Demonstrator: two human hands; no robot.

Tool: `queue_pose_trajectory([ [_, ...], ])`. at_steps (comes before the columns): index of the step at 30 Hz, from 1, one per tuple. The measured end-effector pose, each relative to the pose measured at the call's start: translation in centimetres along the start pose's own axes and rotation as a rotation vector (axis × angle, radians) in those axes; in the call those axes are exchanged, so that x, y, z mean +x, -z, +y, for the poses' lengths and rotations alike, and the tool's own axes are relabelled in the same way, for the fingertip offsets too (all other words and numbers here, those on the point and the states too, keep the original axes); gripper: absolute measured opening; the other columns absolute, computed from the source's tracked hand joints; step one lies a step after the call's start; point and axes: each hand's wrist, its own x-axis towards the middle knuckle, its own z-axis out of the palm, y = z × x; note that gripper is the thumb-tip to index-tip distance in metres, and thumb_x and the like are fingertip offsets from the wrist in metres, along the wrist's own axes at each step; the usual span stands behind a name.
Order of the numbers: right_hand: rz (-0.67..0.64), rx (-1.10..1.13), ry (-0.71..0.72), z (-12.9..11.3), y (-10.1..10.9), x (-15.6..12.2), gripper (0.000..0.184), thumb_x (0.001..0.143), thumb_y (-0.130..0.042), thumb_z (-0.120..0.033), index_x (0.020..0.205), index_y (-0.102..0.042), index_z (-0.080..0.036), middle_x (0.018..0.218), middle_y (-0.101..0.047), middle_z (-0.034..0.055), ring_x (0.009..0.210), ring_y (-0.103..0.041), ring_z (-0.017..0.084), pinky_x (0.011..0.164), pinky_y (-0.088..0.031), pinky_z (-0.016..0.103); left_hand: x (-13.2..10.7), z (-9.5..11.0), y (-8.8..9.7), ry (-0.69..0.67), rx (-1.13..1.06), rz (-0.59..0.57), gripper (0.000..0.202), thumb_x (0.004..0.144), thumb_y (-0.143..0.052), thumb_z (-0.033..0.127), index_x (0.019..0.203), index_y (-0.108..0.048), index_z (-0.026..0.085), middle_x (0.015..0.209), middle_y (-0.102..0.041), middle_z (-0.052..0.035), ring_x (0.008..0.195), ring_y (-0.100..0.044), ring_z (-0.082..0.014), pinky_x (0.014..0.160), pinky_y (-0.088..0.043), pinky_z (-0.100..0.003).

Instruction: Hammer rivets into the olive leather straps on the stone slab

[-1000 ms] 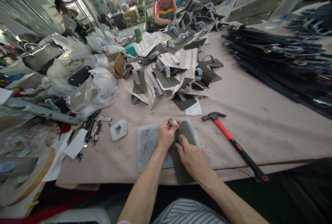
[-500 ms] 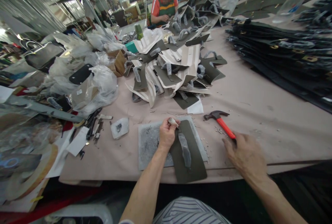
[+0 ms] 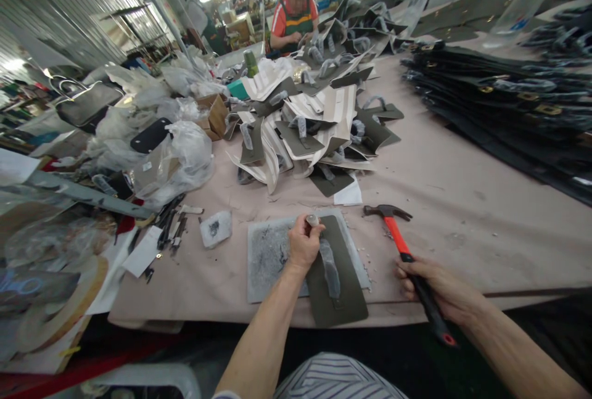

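My left hand (image 3: 305,243) is closed around a short metal punch (image 3: 312,220), whose round pale top shows above my fingers. The punch stands over the upper part of a dark olive panel (image 3: 351,300); its lower tip is hidden by my hand. Fixed along that panel is a strap handle (image 3: 330,268) wrapped in clear plastic. Partly beneath the panel lies a grey stone-like slab (image 3: 263,257). To the right, my right hand (image 3: 439,285) grips the black end of a claw hammer (image 3: 396,235) with a red and black handle. Its dark head points away from me.
Panels with wrapped handles (image 3: 300,134) are heaped beyond the slab. Black pieces (image 3: 499,90) are stacked at the right. Thin tools (image 3: 173,229) and a white block (image 3: 216,229) lie at the left, near plastic bags (image 3: 189,152). A co-worker (image 3: 293,16) sits across the table.
My right hand has closed on the hammer's handle and tilted it, its grip now over the table edge. My left hand has turned the punch from leaning to more upright.
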Motion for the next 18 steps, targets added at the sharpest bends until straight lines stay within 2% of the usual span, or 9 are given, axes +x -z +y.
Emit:
queue_pose_trajectory([
  [2,-0.04,0.279,-0.096,-1.5,-1.5,-1.0,0.017,0.079,-0.057,-0.036,0.083,-0.048,-0.022,0.066,-0.045,-0.0046,0.045,-0.037,0.009,0.043,-0.036,0.024,-0.2,0.0,0.2,-0.06,0.078,-0.029,0.02,0.076,-0.074,0.019,0.095,-0.069,0.022,0.089,-0.076,-0.005,0.081,-0.07,-0.0212,0.077,-0.053,-0.03],
  [3,-0.013,0.328,-0.109,-2.4,-2.3,-1.6,0.017,0.082,-0.056,-0.037,0.083,-0.047,-0.023,0.064,-0.041,-0.0067,0.042,-0.031,0.008,0.04,-0.03,0.021,-0.2,-0.1,0.2,-0.073,0.094,-0.045,0.02,0.077,-0.074,0.018,0.095,-0.07,0.022,0.089,-0.076,-0.005,0.08,-0.069,-0.0214,0.077,-0.052,-0.03],
  [5,0.065,0.281,-0.029,-4.5,-3.3,-2.8,0.024,0.09,-0.05,-0.047,0.085,-0.046,-0.023,0.061,-0.035,-0.0087,0.039,-0.025,0.007,0.037,-0.024,0.02,-0.1,-0.2,0.3,-0.08,0.088,-0.069,0.019,0.078,-0.072,0.018,0.096,-0.071,0.022,0.088,-0.076,-0.0048,0.08,-0.069,-0.0214,0.076,-0.052,-0.03],
  [8,0.186,-0.068,0.316,-7.2,-4.0,-4.2,0.039,0.094,-0.041,-0.062,0.084,-0.048,-0.024,0.058,-0.041,-0.0064,0.041,-0.035,0.011,0.04,-0.029,0.024,0.0,-0.4,0.4,-0.097,0.083,-0.1,0.017,0.079,-0.071,0.018,0.095,-0.072,0.021,0.087,-0.076,-0.0046,0.078,-0.068,-0.0209,0.076,-0.052,-0.03],
  [11,0.318,-0.553,0.664,-8.5,-4.1,-4.5,0.039,0.095,-0.039,-0.059,0.079,-0.047,-0.024,0.054,-0.046,-0.0026,0.045,-0.043,0.014,0.047,-0.029,0.027,0.1,-0.4,0.5,-0.13,0.104,-0.115,0.015,0.08,-0.068,0.016,0.094,-0.072,0.021,0.086,-0.075,-0.0043,0.078,-0.068,-0.0204,0.076,-0.052,-0.03],
  [12,0.318,-0.703,0.707,-8.7,-4.2,-4.3,0.037,0.095,-0.039,-0.056,0.077,-0.046,-0.024,0.052,-0.047,-0.0016,0.045,-0.043,0.015,0.048,-0.026,0.028,0.0,-0.3,0.6,-0.142,0.115,-0.12,0.014,0.081,-0.067,0.016,0.094,-0.072,0.021,0.085,-0.075,-0.0041,0.077,-0.068,-0.02,0.076,-0.052,-0.029],
  [15,0.213,-1.033,0.678,-9.7,-4.2,-4.3,0.032,0.096,-0.039,-0.047,0.076,-0.047,-0.024,0.052,-0.051,-0.0001,0.042,-0.041,0.015,0.048,-0.018,0.03,0.0,-0.4,0.6,-0.155,0.141,-0.131,0.01,0.082,-0.066,0.016,0.091,-0.071,0.02,0.081,-0.074,-0.0031,0.073,-0.066,-0.0185,0.071,-0.051,-0.027],
  [16,0.193,-1.08,0.684,-10.4,-4.2,-4.7,0.032,0.097,-0.039,-0.046,0.075,-0.047,-0.024,0.052,-0.052,-0.0002,0.042,-0.041,0.015,0.048,-0.017,0.03,0.0,-0.4,0.6,-0.156,0.145,-0.134,0.01,0.082,-0.066,0.016,0.09,-0.07,0.02,0.081,-0.073,-0.0027,0.072,-0.066,-0.0179,0.071,-0.051,-0.027],
  [18,0.245,-1.056,0.796,-12.2,-4.1,-6.0,0.035,0.098,-0.039,-0.048,0.074,-0.046,-0.024,0.051,-0.05,-0.0017,0.041,-0.041,0.014,0.047,-0.018,0.029,0.0,-0.5,0.6,-0.157,0.147,-0.139,0.01,0.082,-0.066,0.014,0.089,-0.07,0.02,0.081,-0.073,-0.002,0.073,-0.066,-0.0171,0.072,-0.051,-0.026],
])
